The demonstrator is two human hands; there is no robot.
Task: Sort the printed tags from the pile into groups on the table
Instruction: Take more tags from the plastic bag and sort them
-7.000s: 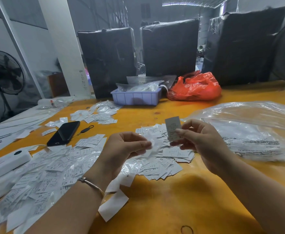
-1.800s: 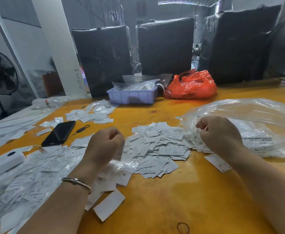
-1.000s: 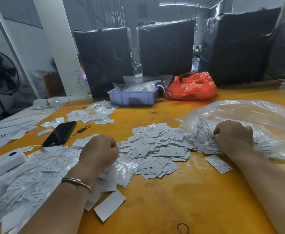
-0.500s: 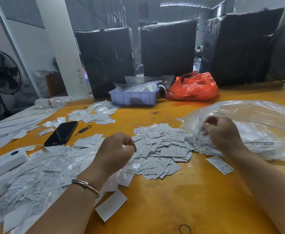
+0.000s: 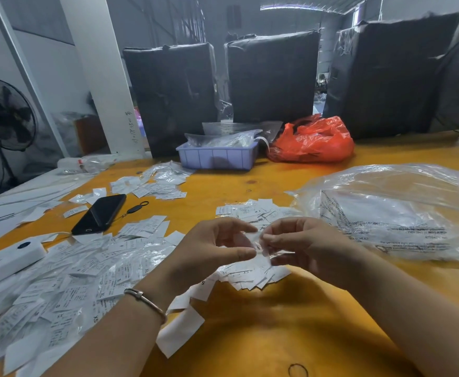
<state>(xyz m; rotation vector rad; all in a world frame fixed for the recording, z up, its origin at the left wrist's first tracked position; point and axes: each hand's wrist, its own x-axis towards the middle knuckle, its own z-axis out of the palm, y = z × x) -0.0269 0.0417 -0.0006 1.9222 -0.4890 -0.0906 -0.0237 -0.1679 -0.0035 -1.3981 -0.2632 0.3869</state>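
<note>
— What do we hold here?
— We pinch a small clear sleeve (image 5: pixel 259 244), its tag blurred, between both hands: left hand (image 5: pixel 209 250) thumb and forefinger on one end, right hand (image 5: pixel 304 246) fingertips on the other.
— Where does it lie?
— Crosswise above the middle group (image 5: pixel 252 273), the unsorted pile (image 5: pixel 59 281) on our left, nearer the left hand.

Three black bales (image 5: pixel 172 99), two fans (image 5: pixel 5 115)
</note>
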